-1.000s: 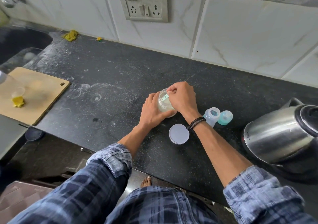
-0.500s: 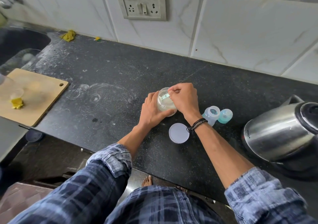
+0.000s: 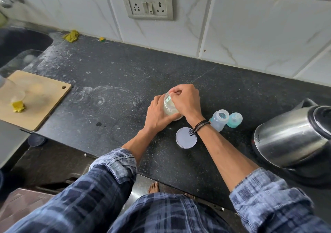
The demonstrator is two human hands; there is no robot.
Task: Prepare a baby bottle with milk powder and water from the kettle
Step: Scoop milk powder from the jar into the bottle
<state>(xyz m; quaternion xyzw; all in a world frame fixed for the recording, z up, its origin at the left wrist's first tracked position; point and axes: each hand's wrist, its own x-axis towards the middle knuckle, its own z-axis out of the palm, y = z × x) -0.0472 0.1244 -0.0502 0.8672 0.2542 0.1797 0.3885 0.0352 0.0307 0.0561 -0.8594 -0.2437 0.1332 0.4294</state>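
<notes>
Head view: left hand (image 3: 157, 115) curls its fingers round the jar (image 3: 169, 109) on the bench (image 3: 125, 68); right hand (image 3: 187, 101) pinches a scoop (image 3: 168, 99) in its mouth. The bottle (image 3: 219, 120) stands just right of those fingers, the kettle (image 3: 290, 137) farther right.

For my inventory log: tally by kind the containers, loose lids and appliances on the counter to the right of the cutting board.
Containers: 2 (jar, baby bottle)
Loose lids: 2 (white lid, teal cap)
Appliances: 1 (kettle)
Total: 5
</notes>
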